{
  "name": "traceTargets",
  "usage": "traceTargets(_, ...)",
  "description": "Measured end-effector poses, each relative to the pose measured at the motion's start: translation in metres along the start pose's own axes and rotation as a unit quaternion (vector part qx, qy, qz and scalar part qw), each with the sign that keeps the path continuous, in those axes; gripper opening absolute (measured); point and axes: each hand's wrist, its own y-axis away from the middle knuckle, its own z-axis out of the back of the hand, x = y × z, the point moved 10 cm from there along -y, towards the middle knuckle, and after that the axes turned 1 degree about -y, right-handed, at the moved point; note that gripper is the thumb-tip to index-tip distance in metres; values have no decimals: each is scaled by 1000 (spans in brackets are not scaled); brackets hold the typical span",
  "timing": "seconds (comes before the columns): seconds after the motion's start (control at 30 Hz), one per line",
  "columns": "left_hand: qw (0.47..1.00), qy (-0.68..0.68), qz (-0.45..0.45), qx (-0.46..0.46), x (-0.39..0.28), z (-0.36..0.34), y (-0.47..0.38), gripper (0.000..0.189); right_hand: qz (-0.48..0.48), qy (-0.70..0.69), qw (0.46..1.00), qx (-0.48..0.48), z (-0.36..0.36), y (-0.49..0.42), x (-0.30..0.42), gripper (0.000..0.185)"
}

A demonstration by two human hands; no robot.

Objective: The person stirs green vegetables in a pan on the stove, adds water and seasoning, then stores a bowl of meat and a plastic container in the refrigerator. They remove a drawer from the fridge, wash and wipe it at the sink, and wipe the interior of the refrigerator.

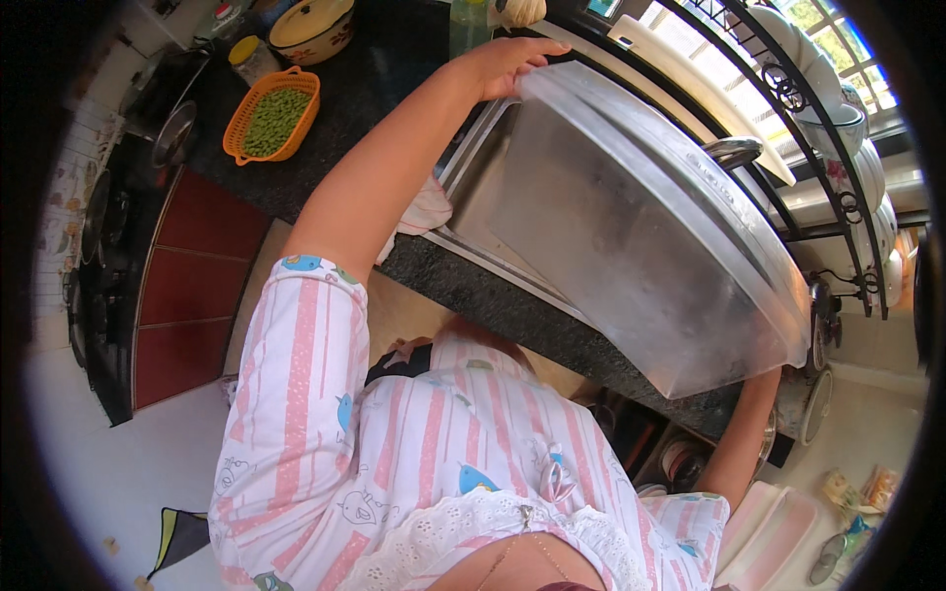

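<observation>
My left hand [517, 66] grips the upper left corner of a large translucent plastic bin [628, 229], thumb extended along the rim. The bin is tilted over a stainless steel sink [473, 203] and hides much of its basin. At the bin's lower right corner my right forearm [739, 436] passes behind the plastic. The right hand itself is hidden there, so its grip does not show. A metal faucet [739, 151] curves just beyond the bin's far side. Beside the sink's left end lies a pale cloth [429, 209].
On the black granite counter [510, 314], an orange basket [230, 135] holds green beans [277, 122]. Behind it are a yellow-lidded jar [251, 59] and an enamel pot [314, 33]. A black dish rack [831, 173] with bowls and a white cutting board [709, 103] stand by the window.
</observation>
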Motion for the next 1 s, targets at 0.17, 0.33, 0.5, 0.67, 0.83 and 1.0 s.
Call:
traceTargets(0.17,996,-82,-38,-3,-16,-13,-9,40,6,-21,1000,4,-4,4,-11,59)
traceTargets(0.33,994,-104,-20,-15,-7,-13,-14,36,9,-30,999,18,-4,7,-9,58)
traceTargets(0.5,990,-133,3,-41,8,1,-3,40,21,-39,998,35,-8,9,0,59)
traceTargets(0.67,987,-147,32,-63,2,26,50,47,57,-58,994,71,-21,27,28,60)
traceTargets(0.83,975,-110,180,-62,23,73,167,75,141,-114,967,179,-65,82,80,62)
traceTargets(1.0,946,34,323,2,53,126,304,85,224,-202,889,344,-168,163,133,65)
